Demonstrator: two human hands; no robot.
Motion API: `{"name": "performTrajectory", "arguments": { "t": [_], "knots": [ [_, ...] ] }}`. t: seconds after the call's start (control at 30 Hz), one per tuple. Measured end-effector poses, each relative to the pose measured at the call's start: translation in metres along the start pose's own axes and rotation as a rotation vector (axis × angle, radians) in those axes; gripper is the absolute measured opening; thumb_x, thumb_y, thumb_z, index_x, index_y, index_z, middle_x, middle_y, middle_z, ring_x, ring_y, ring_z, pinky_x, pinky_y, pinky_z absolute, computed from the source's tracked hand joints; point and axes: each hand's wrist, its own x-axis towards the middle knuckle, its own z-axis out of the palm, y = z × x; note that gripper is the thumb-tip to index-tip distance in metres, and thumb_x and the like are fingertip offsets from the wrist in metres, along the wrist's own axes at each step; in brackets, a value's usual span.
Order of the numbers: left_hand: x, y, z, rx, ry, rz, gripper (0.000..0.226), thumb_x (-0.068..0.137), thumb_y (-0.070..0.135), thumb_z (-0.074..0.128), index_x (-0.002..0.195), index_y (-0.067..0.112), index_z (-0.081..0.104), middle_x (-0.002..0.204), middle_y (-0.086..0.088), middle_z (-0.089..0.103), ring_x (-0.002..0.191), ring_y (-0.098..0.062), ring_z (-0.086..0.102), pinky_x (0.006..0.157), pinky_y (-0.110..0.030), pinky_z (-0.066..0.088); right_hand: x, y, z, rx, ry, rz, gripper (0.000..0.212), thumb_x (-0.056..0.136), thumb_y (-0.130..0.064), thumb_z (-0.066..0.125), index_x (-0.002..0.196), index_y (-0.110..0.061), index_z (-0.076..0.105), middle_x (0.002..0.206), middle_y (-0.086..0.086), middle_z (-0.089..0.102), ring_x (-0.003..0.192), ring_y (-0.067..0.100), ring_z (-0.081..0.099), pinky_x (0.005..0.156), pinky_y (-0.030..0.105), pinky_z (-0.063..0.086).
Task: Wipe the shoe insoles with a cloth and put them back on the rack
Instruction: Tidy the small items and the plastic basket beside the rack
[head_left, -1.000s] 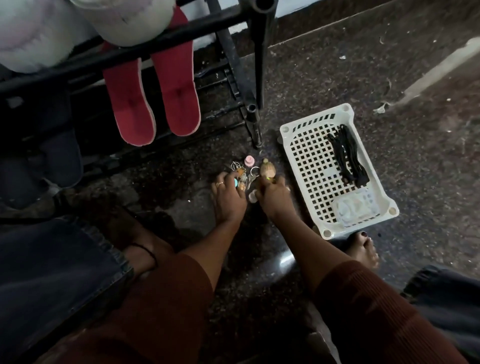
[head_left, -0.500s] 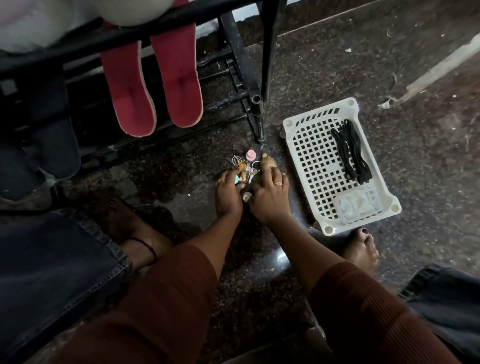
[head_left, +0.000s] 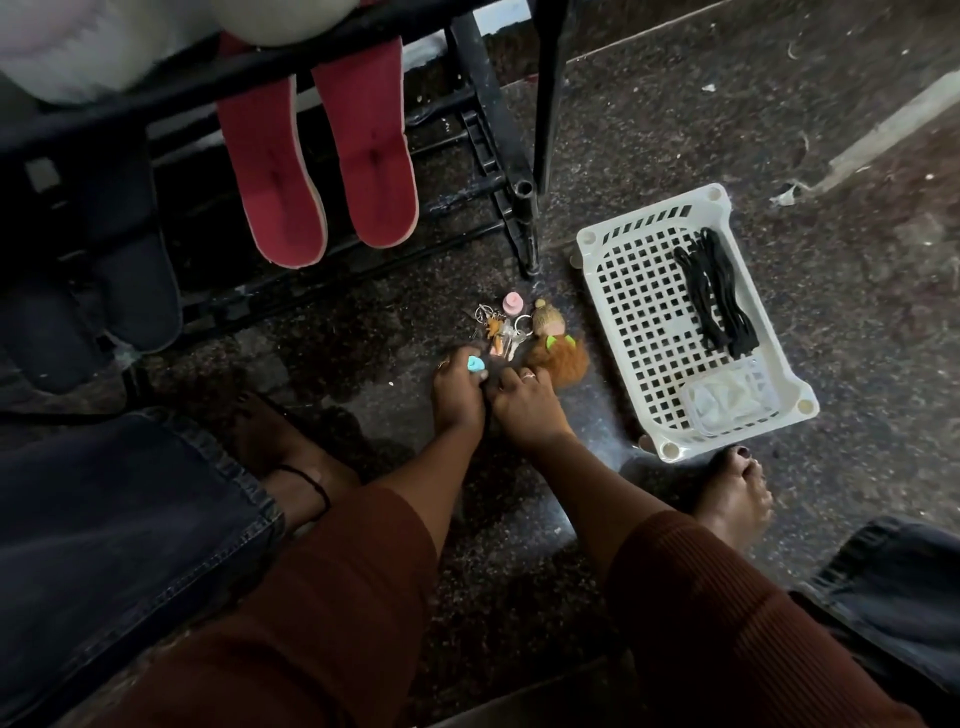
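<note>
Dark speckled floor (head_left: 779, 130) lies dim beside the black rack (head_left: 493, 156), where two red insoles (head_left: 275, 182) hang, tops hidden behind a bar. By a heap of keys (head_left: 498, 332), the left hand (head_left: 457, 395) pinches a small turquoise piece (head_left: 475, 364); the right hand (head_left: 524, 410) curls its fingers, and I cannot tell whether it holds anything.

The black rack (head_left: 491, 135) looks like painted metal, the white basket (head_left: 652, 212) is smooth plastic, the red slippers (head_left: 270, 171) matt cloth, the speckled floor (head_left: 857, 291) polished stone.
</note>
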Motion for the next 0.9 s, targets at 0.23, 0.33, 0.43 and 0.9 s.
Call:
{"name": "performTrajectory", "arguments": {
  "t": [0.23,0.33,0.43,0.9],
  "knots": [
    [-0.024,0.023,-0.008,-0.023,0.060,0.077,0.032,0.087,0.008,0.061,0.118,0.009,0.061,0.114,-0.017,0.065,0.103,-0.033,0.059,0.081,-0.032,0.037,-0.014,0.029,-0.032,0.189,0.224,0.060,0.012,0.068,-0.019,0.071,0.079,-0.013,0.069,0.073,0.010,0.063,0.057,0.028,0.058,0.052,0.031,0.046],
    [-0.040,0.048,-0.001,-0.085,0.055,0.171,0.032,0.086,0.009,0.063,0.118,0.008,0.060,0.117,-0.015,0.064,0.105,-0.031,0.058,0.083,-0.030,0.037,-0.028,0.058,-0.044,0.269,0.304,0.180,0.014,0.074,-0.020,0.057,0.075,-0.008,0.065,0.073,0.016,0.062,0.056,0.030,0.056,0.050,0.033,0.045],
    [-0.056,0.080,0.016,-0.109,0.002,0.234,0.032,0.084,0.011,0.066,0.115,0.007,0.062,0.113,-0.017,0.066,0.102,-0.032,0.060,0.081,-0.030,0.037,-0.049,0.093,-0.049,0.344,0.306,0.379,0.014,0.075,-0.011,0.052,0.074,-0.002,0.063,0.070,0.020,0.059,0.056,0.034,0.056,0.049,0.036,0.047],
    [-0.064,0.127,0.097,0.371,-0.180,0.510,0.028,0.093,0.014,0.051,0.121,0.012,0.058,0.124,-0.007,0.058,0.115,-0.026,0.050,0.092,-0.022,0.038,-0.078,0.164,-0.031,0.452,0.124,0.769,0.021,0.088,0.002,0.044,0.104,-0.010,0.049,0.097,0.011,0.059,0.083,0.025,0.051,0.089,0.038,0.035]
  ]
}}
